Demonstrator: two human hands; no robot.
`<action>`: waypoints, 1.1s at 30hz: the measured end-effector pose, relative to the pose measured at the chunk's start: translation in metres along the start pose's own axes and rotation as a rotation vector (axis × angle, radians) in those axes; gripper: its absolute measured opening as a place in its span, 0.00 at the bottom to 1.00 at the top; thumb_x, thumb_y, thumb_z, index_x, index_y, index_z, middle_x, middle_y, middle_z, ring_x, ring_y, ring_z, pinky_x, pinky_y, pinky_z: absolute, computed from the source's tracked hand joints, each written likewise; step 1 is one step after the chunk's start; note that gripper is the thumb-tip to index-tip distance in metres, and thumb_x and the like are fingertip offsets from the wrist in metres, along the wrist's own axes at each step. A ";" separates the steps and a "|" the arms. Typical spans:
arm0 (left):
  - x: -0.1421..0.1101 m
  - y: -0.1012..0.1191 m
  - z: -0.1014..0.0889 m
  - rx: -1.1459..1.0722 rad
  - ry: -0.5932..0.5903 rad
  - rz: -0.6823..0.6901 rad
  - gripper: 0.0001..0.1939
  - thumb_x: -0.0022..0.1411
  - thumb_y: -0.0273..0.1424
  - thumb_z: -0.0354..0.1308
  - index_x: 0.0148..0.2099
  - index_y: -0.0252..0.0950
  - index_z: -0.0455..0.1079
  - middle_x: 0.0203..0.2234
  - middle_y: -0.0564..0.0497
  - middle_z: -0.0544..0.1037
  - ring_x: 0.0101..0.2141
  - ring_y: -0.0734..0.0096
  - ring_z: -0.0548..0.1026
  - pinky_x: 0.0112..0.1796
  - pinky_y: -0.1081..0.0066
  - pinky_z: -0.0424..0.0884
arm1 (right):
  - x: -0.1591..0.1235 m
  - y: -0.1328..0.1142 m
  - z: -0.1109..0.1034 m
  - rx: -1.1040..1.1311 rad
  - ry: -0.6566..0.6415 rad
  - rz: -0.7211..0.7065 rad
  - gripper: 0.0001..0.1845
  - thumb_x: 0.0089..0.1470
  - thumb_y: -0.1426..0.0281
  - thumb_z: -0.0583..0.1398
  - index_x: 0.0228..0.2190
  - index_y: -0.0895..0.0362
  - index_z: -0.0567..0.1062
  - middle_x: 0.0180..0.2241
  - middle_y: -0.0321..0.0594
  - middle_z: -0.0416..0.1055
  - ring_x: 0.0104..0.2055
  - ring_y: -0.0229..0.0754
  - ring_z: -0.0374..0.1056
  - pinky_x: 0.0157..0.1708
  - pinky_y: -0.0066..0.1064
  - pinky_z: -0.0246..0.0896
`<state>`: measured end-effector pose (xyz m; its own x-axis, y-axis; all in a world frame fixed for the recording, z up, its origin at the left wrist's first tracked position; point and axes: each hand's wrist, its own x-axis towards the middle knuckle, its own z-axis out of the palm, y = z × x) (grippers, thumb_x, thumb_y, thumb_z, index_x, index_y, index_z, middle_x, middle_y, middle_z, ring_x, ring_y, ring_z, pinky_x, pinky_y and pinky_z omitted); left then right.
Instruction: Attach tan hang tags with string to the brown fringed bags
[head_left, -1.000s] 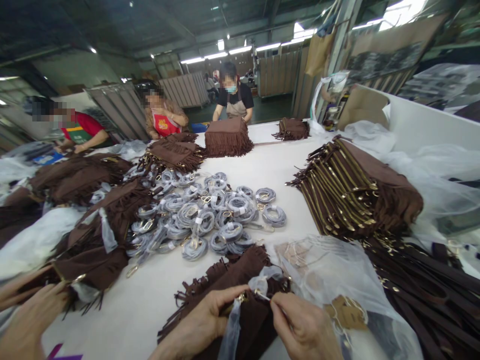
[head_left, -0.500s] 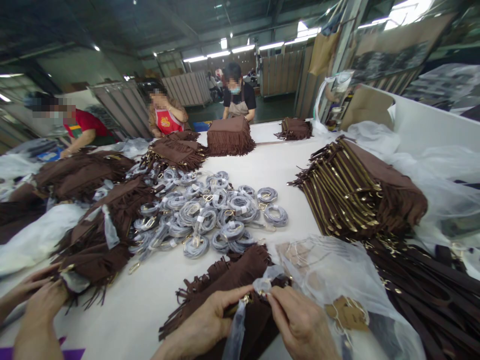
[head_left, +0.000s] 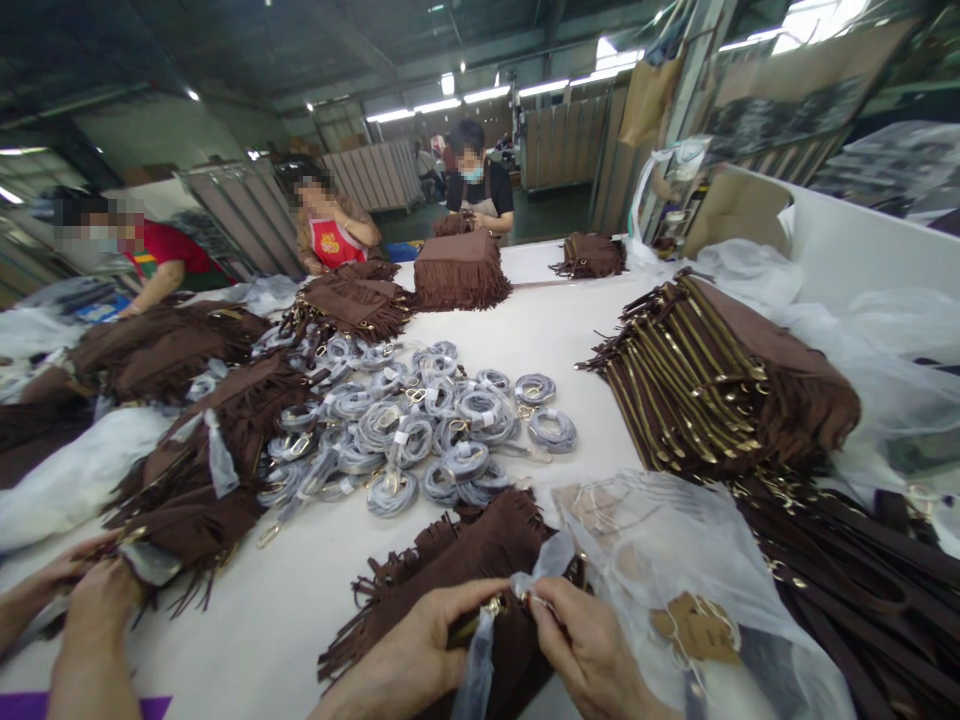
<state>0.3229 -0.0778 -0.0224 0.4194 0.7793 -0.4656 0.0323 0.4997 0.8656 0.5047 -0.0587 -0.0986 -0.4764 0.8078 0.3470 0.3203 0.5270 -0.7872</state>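
A dark brown fringed bag (head_left: 472,560) lies on the table in front of me. At its near edge, my left hand (head_left: 424,645) is closed on the bag beside a gold clasp (head_left: 493,606). From that clasp hangs a translucent plastic sleeve (head_left: 474,668). My right hand (head_left: 592,645) pinches a second translucent piece of plastic wrap (head_left: 553,558) at the bag's other strap end, close to the left fingertips. The hardware under the right fingers is mostly hidden.
Coiled, wrapped straps (head_left: 397,430) lie beyond the bag. Stacked fringed bags (head_left: 780,370) and loose brown straps (head_left: 847,580) sit right, near a clear plastic bag with tags (head_left: 697,625). A co-worker's hands (head_left: 105,590) handle another bag at left. Several people stand behind.
My right hand has shifted slightly left and the wrap above it stands out more, spread up to the right. Across the table, a person now holds up a brown bag.
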 end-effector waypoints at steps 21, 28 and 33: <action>0.016 0.011 0.016 0.698 0.223 0.033 0.17 0.60 0.32 0.45 0.46 0.41 0.71 0.36 0.49 0.77 0.36 0.66 0.72 0.38 0.74 0.62 | -0.025 0.005 0.021 0.020 0.176 0.130 0.08 0.58 0.72 0.49 0.36 0.56 0.68 0.27 0.40 0.71 0.28 0.40 0.69 0.28 0.26 0.66; 0.030 0.014 0.017 0.413 0.252 -0.039 0.16 0.54 0.28 0.46 0.36 0.34 0.75 0.26 0.52 0.76 0.28 0.70 0.70 0.31 0.75 0.61 | -0.023 0.003 0.022 0.114 0.243 0.130 0.09 0.59 0.70 0.49 0.37 0.56 0.69 0.28 0.39 0.71 0.30 0.39 0.69 0.29 0.25 0.66; 0.043 0.004 0.015 0.056 0.321 -0.157 0.10 0.41 0.27 0.55 0.29 0.30 0.74 0.16 0.56 0.70 0.19 0.78 0.62 0.24 0.77 0.55 | -0.023 0.004 0.018 0.150 0.190 0.119 0.09 0.58 0.72 0.50 0.38 0.56 0.68 0.30 0.41 0.71 0.31 0.40 0.69 0.31 0.26 0.66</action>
<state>0.3545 -0.0481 -0.0359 0.0993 0.7779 -0.6205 0.1269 0.6086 0.7833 0.5019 -0.0800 -0.1190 -0.2758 0.9044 0.3256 0.2332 0.3915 -0.8901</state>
